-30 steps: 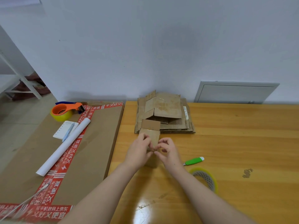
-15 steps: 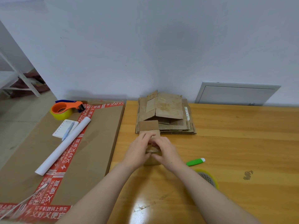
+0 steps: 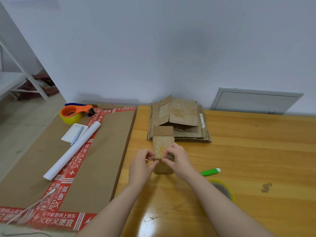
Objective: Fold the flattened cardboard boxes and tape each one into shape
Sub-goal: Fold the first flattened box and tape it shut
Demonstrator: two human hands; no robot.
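Matt brown cardboard box (image 3: pixel 163 147) on glossy varnished wooden table (image 3: pixel 248 159)

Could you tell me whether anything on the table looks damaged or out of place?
Yes: the wooden table has a dark smudge at the right and a scuffed patch near the front edge.

Small box (image 3: pixel 163 146) and flattened stack (image 3: pixel 181 122) noted brown. Worktop (image 3: pixel 256 151) grained honey-yellow. Cutter (image 3: pixel 210 172) seen green, white-tipped. Tape roll (image 3: pixel 224 190) rimmed yellow. Dispenser (image 3: pixel 80 109) coloured orange. Large carton (image 3: pixel 106 151) banded in red tape (image 3: pixel 82 156) printed with white characters.
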